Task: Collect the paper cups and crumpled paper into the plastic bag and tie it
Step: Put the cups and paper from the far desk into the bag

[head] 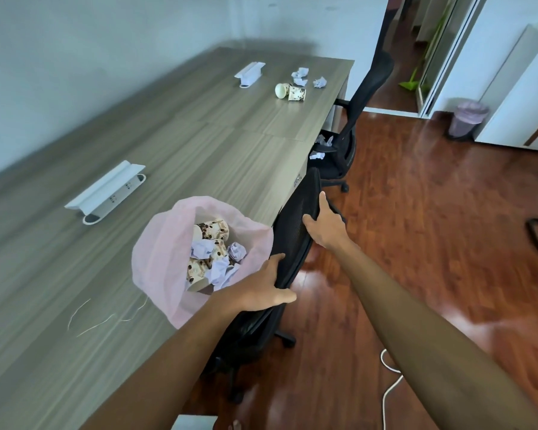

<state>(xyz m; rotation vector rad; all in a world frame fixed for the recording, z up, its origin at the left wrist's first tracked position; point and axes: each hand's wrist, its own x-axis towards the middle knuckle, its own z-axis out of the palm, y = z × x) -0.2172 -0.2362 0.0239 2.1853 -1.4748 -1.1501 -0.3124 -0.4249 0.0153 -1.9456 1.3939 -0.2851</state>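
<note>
- Gripping the black mesh chair back (295,231), my left hand (261,290) and right hand (325,226) curl their fingers over its edge.
- Just beside the chair, the open pink plastic bag (159,259) of patterned paper cups (212,231) and crumpled paper (202,248) sits on the grey wood-grain table (168,144).

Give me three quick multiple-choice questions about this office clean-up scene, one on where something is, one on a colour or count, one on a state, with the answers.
1. Where do both hands rest?
A. on the near office chair's backrest
B. on the waste bin
C. on the desk's socket box

2. How many paper cups lie loose at the desk's far end?
A. none
B. two
C. five

3. What state is the pink plastic bag in?
A. tied shut
B. open with cups and paper inside
C. open and empty

Answers:
1 A: the left hand and the right hand both grip the black chair back.
2 B: two paper cups lie on their sides beside crumpled paper.
3 B: the plastic bag gapes open on the desk, showing its contents.
</note>
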